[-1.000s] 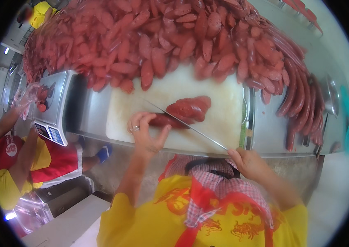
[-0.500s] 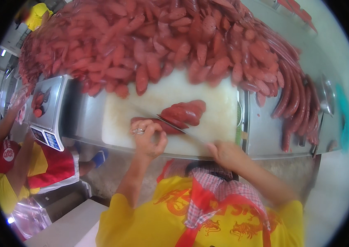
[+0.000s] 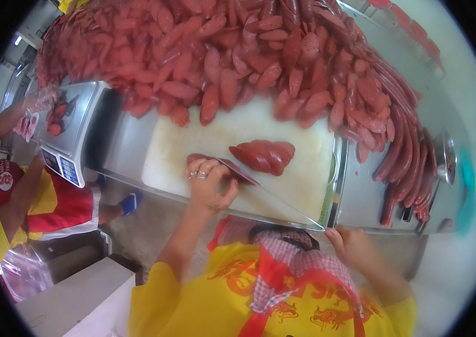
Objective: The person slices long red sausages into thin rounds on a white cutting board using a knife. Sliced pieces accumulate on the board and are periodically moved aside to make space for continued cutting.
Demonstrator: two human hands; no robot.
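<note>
On the white cutting board (image 3: 162, 149), my left hand (image 3: 207, 182) curls its fingers over a dark red sausage (image 3: 194, 158) and presses it down. My right hand (image 3: 353, 245), beyond the board's near right corner, grips the handle of a long knife (image 3: 288, 206). The thin blade slants across the board, its far part lying along the sausage beside my left fingers. Just past the blade rests a cluster of overlapping sausage slices (image 3: 266, 157), apart from the held piece. My palm hides part of the sausage.
A huge heap of slanted sausage slices (image 3: 193, 53) covers the table's far side. Whole sausages (image 3: 412, 163) hang together at right near a metal bowl (image 3: 447, 157). Left stands a scale (image 3: 75, 132) with pieces on it, where a co-worker's gloved hand (image 3: 41, 100) reaches.
My right hand has drawn the knife back toward me and to the right. A gap now separates the blade and held sausage from the cut slices. The view has shifted slightly.
</note>
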